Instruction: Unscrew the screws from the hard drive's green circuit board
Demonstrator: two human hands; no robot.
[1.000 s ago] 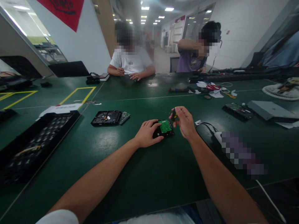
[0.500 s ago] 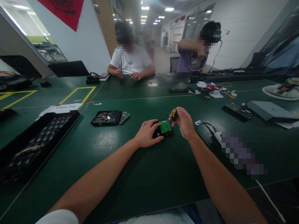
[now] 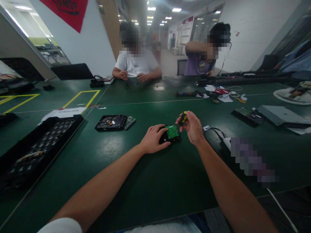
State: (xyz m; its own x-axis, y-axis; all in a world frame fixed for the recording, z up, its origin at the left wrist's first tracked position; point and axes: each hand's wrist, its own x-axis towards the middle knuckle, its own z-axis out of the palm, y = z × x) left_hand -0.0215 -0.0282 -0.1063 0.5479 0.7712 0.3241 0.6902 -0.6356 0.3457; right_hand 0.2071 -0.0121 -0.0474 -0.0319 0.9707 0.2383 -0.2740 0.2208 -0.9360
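Note:
A black hard drive with a green circuit board lies flat on the green table in front of me. My left hand grips it from the left, thumb along the near edge and fingers over the top, covering its left part. A screwdriver with a black and yellow handle is pinched in the fingers of my right hand, above the drive's right edge. The screwdriver's shaft and tip are too small to make out. Left of these lies an opened drive casing, with a loose circuit board against its right end.
A long black tray stands at the left. On the right are a cable, a blurred-out power strip, another hard drive and a grey metal box. Two people sit across the table.
The screwdriver handle has turned and tilted slightly in my right fingers. My left hand and the drive keep their places. Across the table, one person's hands have shifted a little.

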